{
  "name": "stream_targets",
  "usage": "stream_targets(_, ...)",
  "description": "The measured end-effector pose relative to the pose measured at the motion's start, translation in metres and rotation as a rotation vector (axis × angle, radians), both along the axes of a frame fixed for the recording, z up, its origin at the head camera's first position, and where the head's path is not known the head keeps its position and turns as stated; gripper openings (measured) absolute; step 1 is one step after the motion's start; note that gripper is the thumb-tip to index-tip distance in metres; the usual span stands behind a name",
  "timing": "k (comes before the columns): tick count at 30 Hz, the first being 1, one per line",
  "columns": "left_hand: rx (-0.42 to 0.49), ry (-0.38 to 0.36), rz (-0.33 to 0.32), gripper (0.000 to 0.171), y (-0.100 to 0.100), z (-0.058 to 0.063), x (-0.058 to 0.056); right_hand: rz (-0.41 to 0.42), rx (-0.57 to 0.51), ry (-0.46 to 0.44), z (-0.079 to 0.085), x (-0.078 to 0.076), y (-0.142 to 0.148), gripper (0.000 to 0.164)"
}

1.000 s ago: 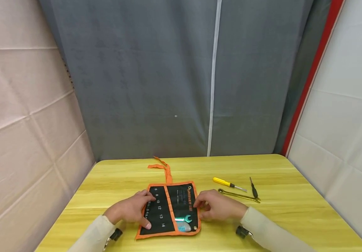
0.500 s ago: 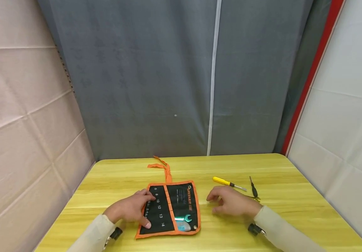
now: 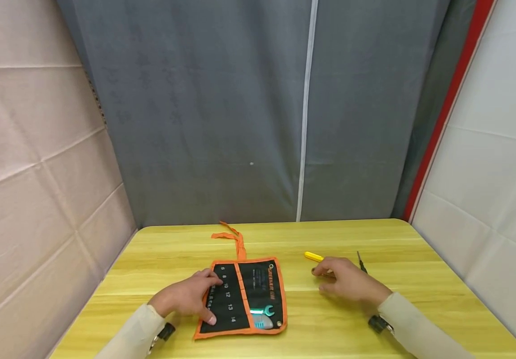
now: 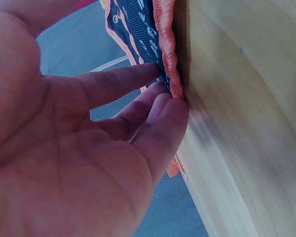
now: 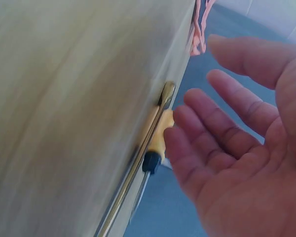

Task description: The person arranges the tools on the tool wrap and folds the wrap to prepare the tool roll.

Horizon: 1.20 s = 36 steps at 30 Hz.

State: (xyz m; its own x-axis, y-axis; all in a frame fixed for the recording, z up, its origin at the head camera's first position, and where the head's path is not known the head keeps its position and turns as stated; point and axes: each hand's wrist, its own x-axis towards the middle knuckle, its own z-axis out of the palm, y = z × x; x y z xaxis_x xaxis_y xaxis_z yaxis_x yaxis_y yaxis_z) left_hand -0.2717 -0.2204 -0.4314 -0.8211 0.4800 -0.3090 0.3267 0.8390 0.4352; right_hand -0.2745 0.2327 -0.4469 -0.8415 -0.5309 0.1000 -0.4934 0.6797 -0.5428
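A black tool pouch [image 3: 258, 279] with orange trim and printed sizes lies on the table. My left hand [image 3: 190, 297] rests on its left side, thumb on the black cloth; in the left wrist view its fingertips touch the orange edge. A teal open-end wrench [image 3: 263, 311] and a grey-and-teal tool [image 3: 263, 322] show in the pouch's right part. My right hand [image 3: 352, 280], fingers loosely bent and empty, is over a ratcheting wrench [image 5: 138, 160], mostly hidden in the head view. Behind the wrench lies a yellow-handled screwdriver [image 3: 313, 256], partly covered by the hand.
A small dark screwdriver [image 3: 362, 263] lies beyond my right hand, its handle partly hidden. Orange tie straps [image 3: 240, 244] stretch from the pouch toward the back of the wooden table [image 3: 172, 249]. A grey curtain [image 3: 195, 124] hangs behind, with pale cloth walls either side.
My right hand has left the pouch's right edge and moved right, over the wrench and the yellow screwdriver. My left hand and the pouch have stayed in place.
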Motion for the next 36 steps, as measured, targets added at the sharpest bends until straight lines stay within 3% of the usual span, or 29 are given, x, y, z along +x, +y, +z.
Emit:
stream_targets(11, 0.012, 0.009, -0.008, 0.087, 0.001, 0.002, 0.002, 0.001, 0.015, 0.031, -0.003, 0.001, 0.027, 0.023)
stream_targets(17, 0.007, 0.008, -0.016, 0.087, 0.000, 0.001, 0.002, -0.055, 0.054, -0.022, 0.002, 0.005, 0.038, 0.027)
stream_targets(22, 0.003, 0.005, -0.012, 0.087, 0.000, 0.002, 0.002, -0.079, 0.078, -0.005, 0.003, 0.004, 0.048, 0.028)
stream_targets(30, 0.001, 0.002, -0.010, 0.087, 0.000, 0.004, 0.002, -0.009, 0.028, 0.000, -0.001, 0.000, 0.054, 0.026)
stream_targets(36, 0.006, -0.015, -0.002, 0.086, 0.001, 0.002, 0.001, 0.017, 0.058, -0.010, -0.003, -0.001, 0.051, 0.027)
